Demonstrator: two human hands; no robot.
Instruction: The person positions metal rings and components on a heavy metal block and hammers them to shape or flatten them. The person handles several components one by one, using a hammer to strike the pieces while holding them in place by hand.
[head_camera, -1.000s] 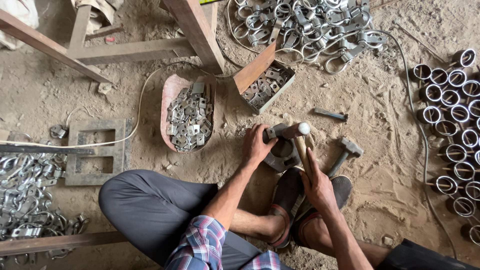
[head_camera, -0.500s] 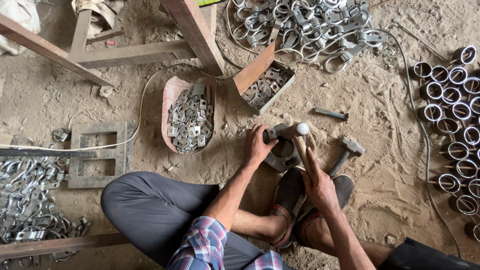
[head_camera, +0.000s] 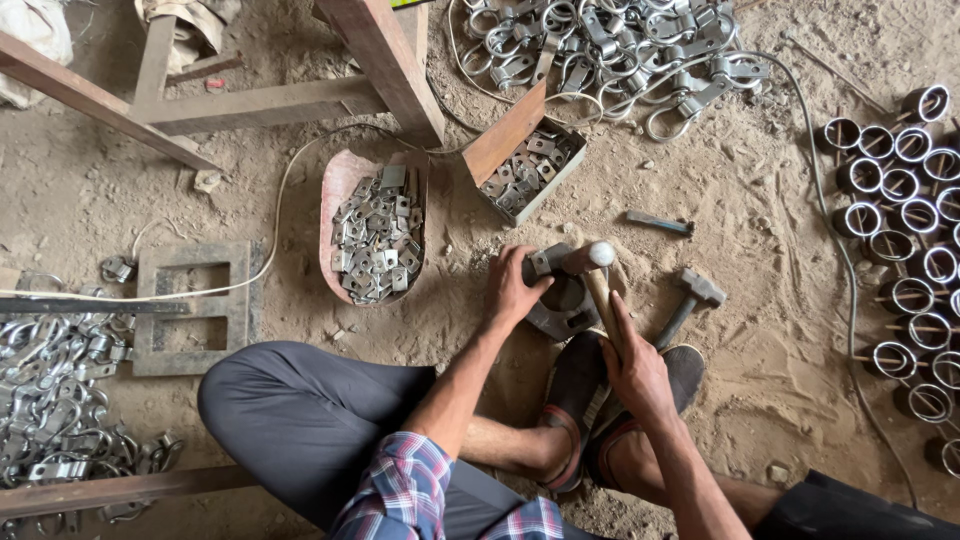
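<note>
Head view: the person sits on a dusty, sandy earth floor (head_camera: 760, 360), legs folded, dark worn shoes (head_camera: 575, 400) drawn in close.

The left hand (head_camera: 512, 290) is clenched over the near-left side of a heavy grey metal block (head_camera: 560, 300), a rounded, ring-like piece lying on the floor just ahead of the shoes.

The right hand (head_camera: 635, 365) grasps the pale wooden handle of a hammer (head_camera: 597, 275), index finger stretched along the shaft. Its steel head, with a bright round face, rests on top of the block.

A second hammer (head_camera: 690, 300), with a dull squared head, lies on the sand just right of the block, untouched.

A short grey metal bar (head_camera: 660, 222) lies farther off.

Beyond the left hand, a rusty scoop-shaped tray (head_camera: 340, 190) holds a heap of small, flat, shiny stamped brackets; a wooden-sided box (head_camera: 520, 130) beside it holds more.

Bent bright clamps (head_camera: 600, 45) pile up toward the far edge of the floor, and more clamp rings (head_camera: 50, 400) lie at the left edge.

Short round tube rings (head_camera: 900, 190) stand in rows along the right edge.

Rough wooden beams (head_camera: 385, 60) cross the far left.
</note>
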